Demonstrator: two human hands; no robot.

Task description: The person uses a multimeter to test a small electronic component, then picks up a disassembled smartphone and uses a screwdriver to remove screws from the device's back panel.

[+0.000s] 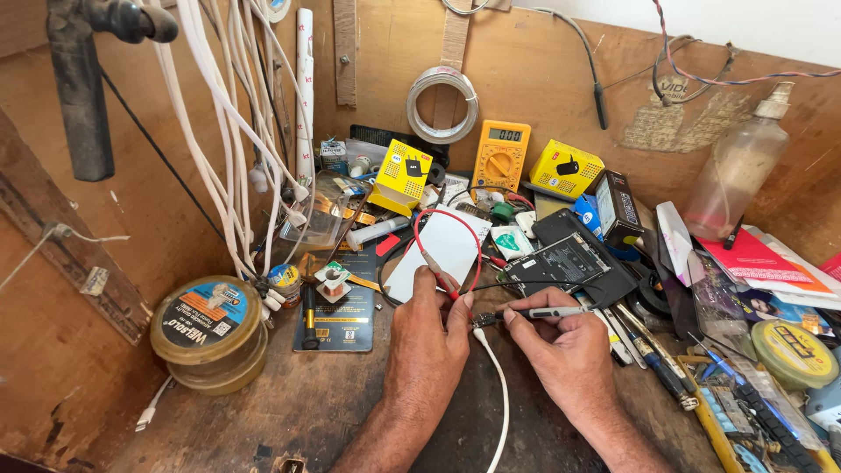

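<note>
My left hand (pixel 431 337) rests on the wooden bench and pinches the plug end (pixel 484 321) of a white cable (pixel 501 394), with a red probe lead (pixel 442 280) running under its fingers. A thin pen-like tool (pixel 550 312) is gripped in my right hand (pixel 565 350), its tip pointing left at the plug. Just behind the hands lie an opened phone (pixel 565 261) with its inner frame showing and a white card (pixel 442 250). The red lead loops back toward a yellow multimeter (pixel 500 156) leaning on the back wall.
Two stacked round tins (pixel 210 331) stand at the left. White cables (pixel 236 131) hang down the left wall. Yellow boxes (pixel 401 178), a plastic spray bottle (pixel 740 166), screwdrivers (pixel 653 355), papers (pixel 762 258) and a yellow-lidded tin (pixel 795 352) crowd the back and right.
</note>
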